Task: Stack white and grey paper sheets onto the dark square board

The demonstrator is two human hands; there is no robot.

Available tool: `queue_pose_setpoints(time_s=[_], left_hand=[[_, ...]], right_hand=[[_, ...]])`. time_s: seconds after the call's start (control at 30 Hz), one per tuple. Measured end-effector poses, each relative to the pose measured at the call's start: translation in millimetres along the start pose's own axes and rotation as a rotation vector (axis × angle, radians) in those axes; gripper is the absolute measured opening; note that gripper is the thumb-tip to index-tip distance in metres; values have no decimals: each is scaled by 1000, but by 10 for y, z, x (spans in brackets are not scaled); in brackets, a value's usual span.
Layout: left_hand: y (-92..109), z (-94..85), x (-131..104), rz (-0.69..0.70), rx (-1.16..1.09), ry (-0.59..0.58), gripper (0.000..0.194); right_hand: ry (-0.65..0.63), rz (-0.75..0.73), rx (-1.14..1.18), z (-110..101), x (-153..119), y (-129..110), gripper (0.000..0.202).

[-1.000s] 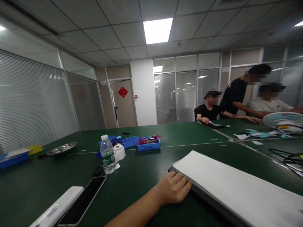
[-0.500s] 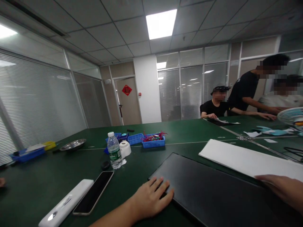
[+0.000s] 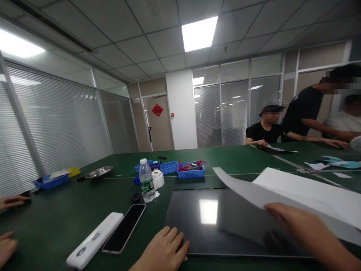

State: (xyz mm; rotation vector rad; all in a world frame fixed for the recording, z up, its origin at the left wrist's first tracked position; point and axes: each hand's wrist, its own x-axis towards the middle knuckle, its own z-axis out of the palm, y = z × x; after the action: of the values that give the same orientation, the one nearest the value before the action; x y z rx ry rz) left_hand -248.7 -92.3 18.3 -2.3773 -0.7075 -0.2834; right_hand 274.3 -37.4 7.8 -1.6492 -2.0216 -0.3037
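A glossy black flat panel (image 3: 225, 233) lies on the green table, reflecting a ceiling light. My left hand (image 3: 165, 248) rests at its near left corner, fingers extended and slightly apart. Above the panel, a thin translucent white sheet (image 3: 239, 188) is lifted and bent. My right hand (image 3: 301, 226) pinches its near edge; the thumb is hidden. Behind that sheet lies a white board or stack of sheets (image 3: 304, 195).
Left of the panel are a phone (image 3: 124, 229), a long white device (image 3: 94, 241) and a water bottle (image 3: 147, 182). Blue trays (image 3: 190, 174), one with red wires, stand farther back. Another person's hands (image 3: 8, 244) show at the left edge; several people sit or stand at right.
The black panel has turned so its front edge lies nearly level in view. My right hand has moved left and raised a translucent sheet over it. The camera has swung slightly left.
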Motion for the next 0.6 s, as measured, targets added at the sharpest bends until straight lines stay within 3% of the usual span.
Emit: queue_pose_setpoints(time_s=[0.13, 0.23, 0.27, 0.3, 0.37, 0.43, 0.5, 0.6], left_hand=[[90, 171, 252, 21, -67, 230, 18], [89, 284, 339, 12, -66, 456, 23], [70, 314, 343, -6, -66, 464, 25], [42, 341, 334, -30, -73, 418, 32], [-32, 394, 289, -76, -128, 217, 51], [-110, 454, 223, -108, -236, 30, 60], [-175, 521, 155, -123, -349, -49, 58], [-228, 596, 87, -107, -437, -104, 54]], right_hand=[[-134, -213, 96, 250, 49, -1120, 38], [-179, -344, 151, 418, 15, -1522, 31], [-184, -395, 174, 447, -7, -1579, 31], [-187, -441, 197, 462, -29, -1606, 31], [-192, -486, 235, 465, -60, -1576, 32], [-195, -445, 257, 461, -49, -1431, 33], [-179, -315, 237, 471, 16, -1154, 36], [-95, 71, 71, 497, 161, -535, 51]])
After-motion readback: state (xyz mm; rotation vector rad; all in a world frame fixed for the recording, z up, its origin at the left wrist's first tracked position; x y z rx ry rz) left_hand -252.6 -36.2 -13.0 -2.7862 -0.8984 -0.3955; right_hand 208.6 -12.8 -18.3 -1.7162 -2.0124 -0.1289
